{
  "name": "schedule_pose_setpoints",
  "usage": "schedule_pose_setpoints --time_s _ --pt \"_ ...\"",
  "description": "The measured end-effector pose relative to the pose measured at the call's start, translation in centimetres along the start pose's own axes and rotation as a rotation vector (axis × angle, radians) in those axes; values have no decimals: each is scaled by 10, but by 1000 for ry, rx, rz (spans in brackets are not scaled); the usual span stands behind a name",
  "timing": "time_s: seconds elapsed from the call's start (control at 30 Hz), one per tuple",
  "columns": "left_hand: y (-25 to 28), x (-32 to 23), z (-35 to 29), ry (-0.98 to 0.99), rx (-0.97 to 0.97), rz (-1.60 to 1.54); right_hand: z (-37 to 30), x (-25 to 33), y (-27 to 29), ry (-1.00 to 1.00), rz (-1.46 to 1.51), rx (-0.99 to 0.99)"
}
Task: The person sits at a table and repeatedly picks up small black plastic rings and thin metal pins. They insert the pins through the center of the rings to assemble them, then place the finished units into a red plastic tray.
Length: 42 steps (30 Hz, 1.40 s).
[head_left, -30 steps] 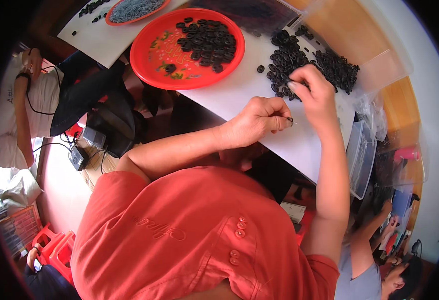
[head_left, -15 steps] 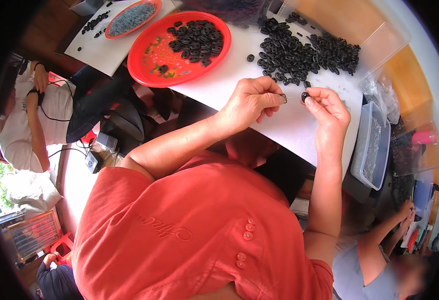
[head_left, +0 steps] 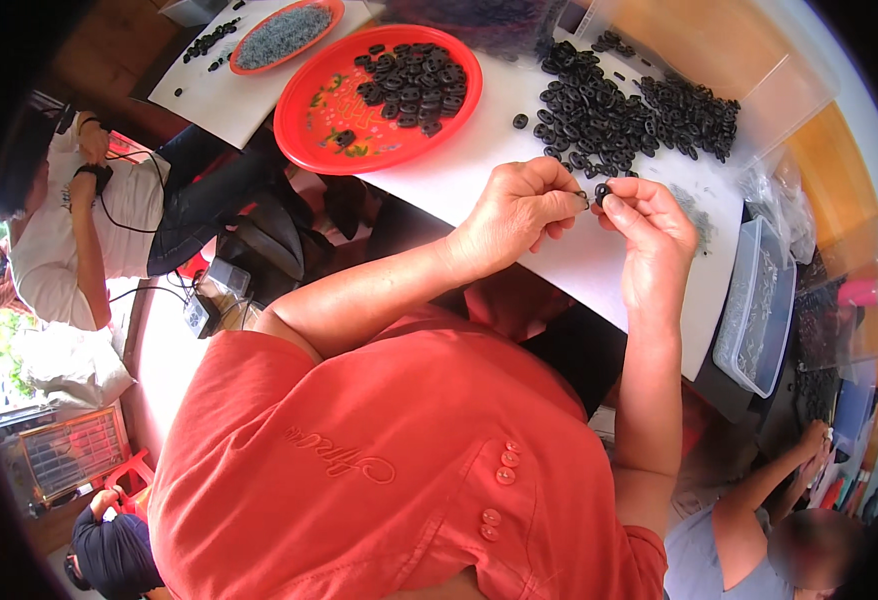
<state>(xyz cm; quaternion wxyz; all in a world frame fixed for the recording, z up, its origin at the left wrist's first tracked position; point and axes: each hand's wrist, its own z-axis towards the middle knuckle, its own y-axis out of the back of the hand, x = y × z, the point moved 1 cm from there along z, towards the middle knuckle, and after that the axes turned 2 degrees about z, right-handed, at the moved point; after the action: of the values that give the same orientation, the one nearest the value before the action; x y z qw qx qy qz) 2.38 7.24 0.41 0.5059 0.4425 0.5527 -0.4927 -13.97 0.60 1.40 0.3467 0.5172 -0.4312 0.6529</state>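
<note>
Between the thumb and forefinger of my right hand [head_left: 656,235] is a small black oval piece [head_left: 602,192], held upright. My left hand [head_left: 531,203] is closed in a pinch on a tiny dark piece [head_left: 584,199], mostly covered by the fingertips, so its kind is unclear. Both pieces almost meet above the near edge of the white table [head_left: 439,197]. Just beyond my hands lies a heap of black oval pieces [head_left: 599,118] with holes in them. A red floral tray [head_left: 299,150] at the left bears more such pieces, mostly gathered on its right side.
A clear plastic bin [head_left: 759,375] of small translucent parts stands right of the table, beside crumpled plastic bags [head_left: 784,205]. Tiny clear bits [head_left: 694,215] lie behind my right hand. An orange-rimmed dish [head_left: 284,38] holds grey bits. Other people sit at far left, lower left and lower right.
My hands have come closer together, bringing the black oval piece up to the tiny piece in my left fingers. The whole view has shifted slightly.
</note>
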Motion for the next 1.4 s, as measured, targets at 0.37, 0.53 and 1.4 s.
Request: schedule_pose_setpoints --time_s 0.37,0.53,1.4 --pt "2 2 -2 -23 7 38 -4 -2 -6 -11 -19 41" --pt "1 7 0 -98 19 -78 -2 -7 -2 -9 9 29" --pt "6 14 -10 -229 111 -89 -7 15 -4 -251 -197 301"
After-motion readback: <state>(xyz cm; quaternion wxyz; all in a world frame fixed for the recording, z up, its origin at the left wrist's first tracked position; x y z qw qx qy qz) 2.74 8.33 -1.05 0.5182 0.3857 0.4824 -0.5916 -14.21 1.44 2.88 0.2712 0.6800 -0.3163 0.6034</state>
